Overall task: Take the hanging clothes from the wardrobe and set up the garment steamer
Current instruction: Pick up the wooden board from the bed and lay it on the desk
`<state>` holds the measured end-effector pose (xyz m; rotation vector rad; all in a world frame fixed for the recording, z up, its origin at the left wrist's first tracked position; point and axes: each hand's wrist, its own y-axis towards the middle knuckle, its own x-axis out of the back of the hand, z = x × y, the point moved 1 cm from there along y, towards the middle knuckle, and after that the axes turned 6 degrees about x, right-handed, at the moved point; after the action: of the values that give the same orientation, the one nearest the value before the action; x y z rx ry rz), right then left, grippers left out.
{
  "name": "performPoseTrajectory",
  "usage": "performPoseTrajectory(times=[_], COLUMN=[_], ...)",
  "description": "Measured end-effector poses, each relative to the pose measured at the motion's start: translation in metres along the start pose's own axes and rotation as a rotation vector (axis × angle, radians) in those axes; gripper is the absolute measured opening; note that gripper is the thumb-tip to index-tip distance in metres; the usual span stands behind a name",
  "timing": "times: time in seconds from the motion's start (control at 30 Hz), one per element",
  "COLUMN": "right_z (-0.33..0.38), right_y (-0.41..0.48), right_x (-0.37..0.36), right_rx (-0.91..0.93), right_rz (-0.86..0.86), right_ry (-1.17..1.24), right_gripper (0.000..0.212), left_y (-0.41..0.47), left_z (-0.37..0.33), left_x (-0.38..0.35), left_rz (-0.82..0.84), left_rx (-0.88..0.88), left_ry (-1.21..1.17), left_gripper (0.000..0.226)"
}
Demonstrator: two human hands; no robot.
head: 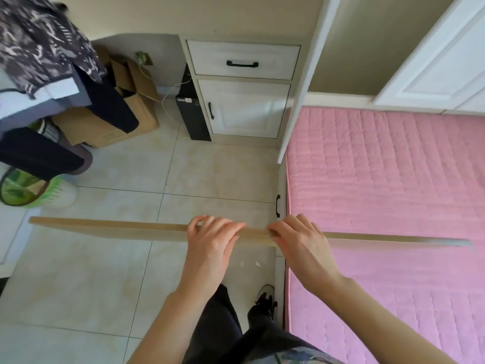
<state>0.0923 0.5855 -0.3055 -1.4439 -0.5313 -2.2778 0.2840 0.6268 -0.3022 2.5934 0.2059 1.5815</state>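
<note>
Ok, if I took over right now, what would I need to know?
The left hand and the right hand both grip the top edge of a long tan board, side by side, over the floor and the pink mattress. Some patterned clothes hang at upper left. No steamer in view. Done: cannot tell. Left: setting up the steamer.

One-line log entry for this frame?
object: long thin tan board, held edge-on | left hand: grips board | right hand: grips board | over: beige tiled floor, pink quilted mattress
</note>
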Motion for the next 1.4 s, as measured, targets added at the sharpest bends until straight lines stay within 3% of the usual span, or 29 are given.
performPoseTrajectory(times=[0.4, 0.7, 1.0, 1.4], right_z=[0.135, 0.206, 0.222, 0.178], right_y=[0.116, 0.205, 0.297, 0.455], right_x=[-0.027, -0.045, -0.039, -0.015], right_rx=[0.153, 0.215, 0.249, 0.252], right_rz=[-0.031, -0.007, -0.029, -0.021], right_ry=[-0.017, 0.007, 0.038, 0.053], right_gripper=[0.010, 0.019, 0.017, 0.016], left_y=[0.018, 0.055, 0.128, 0.289], left_z=[0.140, 0.225, 0.264, 0.291], left_x=[0.102, 0.168, 0.204, 0.215], left_rz=[-0.039, -0.086, -0.162, -0.226], left_rx=[0.123, 0.140, 0.108, 0.074], left_ry=[-0.068, -0.042, -0.037, -0.002], left_gripper=[0.027, 0.024, 0.025, 0.023])
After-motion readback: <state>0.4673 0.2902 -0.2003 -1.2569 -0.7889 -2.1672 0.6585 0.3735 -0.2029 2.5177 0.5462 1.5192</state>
